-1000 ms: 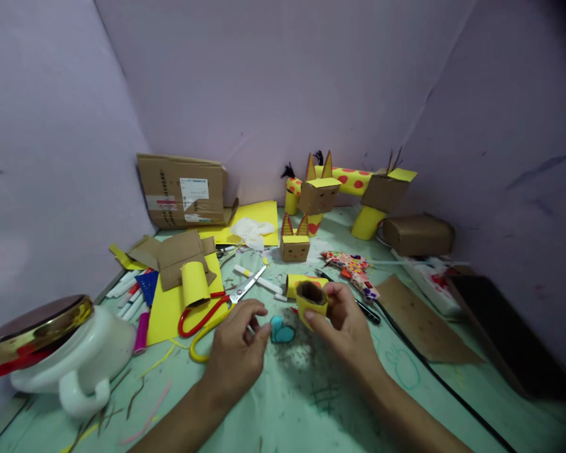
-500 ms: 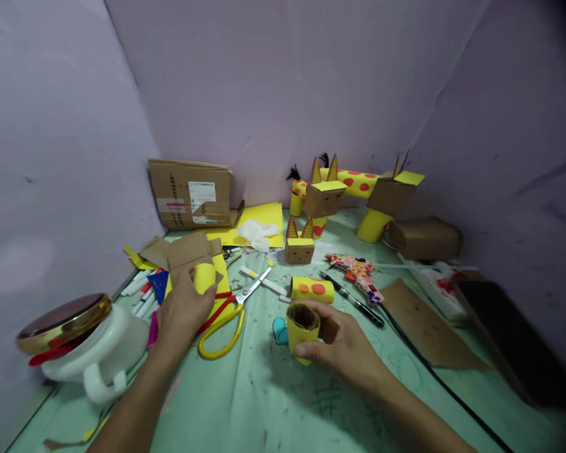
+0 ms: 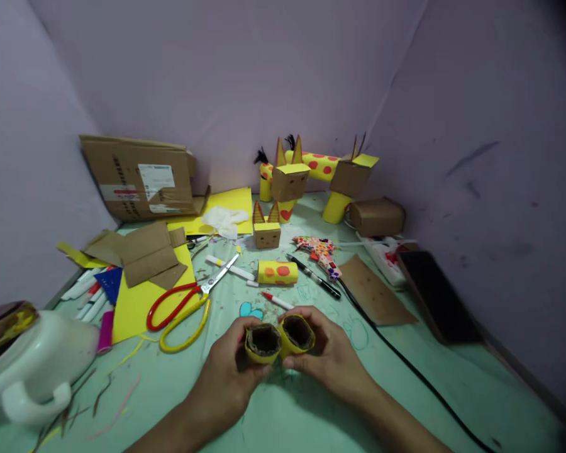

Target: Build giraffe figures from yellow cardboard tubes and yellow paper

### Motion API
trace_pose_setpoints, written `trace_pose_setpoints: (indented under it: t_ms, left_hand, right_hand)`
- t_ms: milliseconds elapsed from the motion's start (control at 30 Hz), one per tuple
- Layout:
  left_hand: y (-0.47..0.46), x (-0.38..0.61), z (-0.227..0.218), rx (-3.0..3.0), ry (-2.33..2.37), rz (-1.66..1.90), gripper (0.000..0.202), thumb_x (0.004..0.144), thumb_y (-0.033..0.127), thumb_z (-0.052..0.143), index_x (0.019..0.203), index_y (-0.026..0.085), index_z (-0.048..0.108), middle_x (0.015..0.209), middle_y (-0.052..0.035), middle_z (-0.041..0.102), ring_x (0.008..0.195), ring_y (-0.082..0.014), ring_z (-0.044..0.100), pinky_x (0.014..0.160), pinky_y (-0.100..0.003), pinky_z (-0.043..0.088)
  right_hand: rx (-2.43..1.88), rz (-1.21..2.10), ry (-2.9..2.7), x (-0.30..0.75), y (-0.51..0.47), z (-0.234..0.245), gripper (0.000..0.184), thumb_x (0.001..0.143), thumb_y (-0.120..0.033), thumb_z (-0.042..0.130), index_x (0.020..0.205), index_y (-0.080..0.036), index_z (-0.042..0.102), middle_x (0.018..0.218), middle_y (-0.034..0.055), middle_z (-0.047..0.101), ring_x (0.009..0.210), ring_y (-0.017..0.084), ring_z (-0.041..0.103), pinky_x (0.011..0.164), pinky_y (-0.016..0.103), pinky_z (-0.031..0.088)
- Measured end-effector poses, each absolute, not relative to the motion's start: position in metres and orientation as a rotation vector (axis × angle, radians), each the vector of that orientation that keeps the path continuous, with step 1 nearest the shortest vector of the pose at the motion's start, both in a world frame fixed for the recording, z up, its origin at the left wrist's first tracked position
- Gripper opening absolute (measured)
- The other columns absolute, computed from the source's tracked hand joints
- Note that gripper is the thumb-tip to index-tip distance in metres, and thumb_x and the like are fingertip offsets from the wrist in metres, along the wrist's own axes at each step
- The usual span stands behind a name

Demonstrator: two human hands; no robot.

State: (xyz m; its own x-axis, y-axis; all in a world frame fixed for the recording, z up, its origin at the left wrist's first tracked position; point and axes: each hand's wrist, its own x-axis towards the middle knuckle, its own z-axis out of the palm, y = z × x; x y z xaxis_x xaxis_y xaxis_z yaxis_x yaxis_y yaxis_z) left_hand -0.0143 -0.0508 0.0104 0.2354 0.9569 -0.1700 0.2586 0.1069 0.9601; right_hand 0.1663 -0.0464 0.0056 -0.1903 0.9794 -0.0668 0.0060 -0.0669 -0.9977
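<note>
My left hand (image 3: 226,371) grips a short yellow-wrapped cardboard tube (image 3: 263,343), its open end facing up. A matching yellow tube (image 3: 298,333) sits in my right hand (image 3: 332,358). The two tubes are pressed side by side just above the green table (image 3: 283,415), near its front middle. Behind them lie a spotted yellow tube (image 3: 277,272), a red marker (image 3: 276,301) and a blue paper scrap (image 3: 249,309).
Red and yellow scissors (image 3: 188,302) lie to the left on yellow paper (image 3: 136,302) with cardboard pieces (image 3: 144,255). A white lidded jug (image 3: 26,365) stands at front left. Cardboard giraffe figures (image 3: 306,176) and a box (image 3: 139,179) line the back wall. A black cable (image 3: 396,358) crosses at right.
My left hand picked up the yellow tube from the yellow paper at left and brought it to the middle beside the tube in my right hand. The view shifted right.
</note>
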Motion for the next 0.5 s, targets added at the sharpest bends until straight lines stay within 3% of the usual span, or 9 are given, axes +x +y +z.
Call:
trace_pose_setpoints:
  t_ms: [500]
  left_hand:
    - [-0.045, -0.020, 0.000, 1.710, 1.257, 0.714, 0.026, 0.075, 0.030, 0.066, 0.099, 0.024, 0.059, 0.097, -0.0037, 0.063, 0.091, -0.0211, 0.060, 0.080, -0.032, 0.048]
  right_hand:
    - [-1.140, 1.181, -1.664, 0.164, -0.046, -0.015, 0.035, 0.066, -0.036, 0.077, 0.096, -0.023, 0.066, 0.093, 0.0026, 0.066, 0.085, 0.023, 0.059, 0.078, 0.030, 0.046]
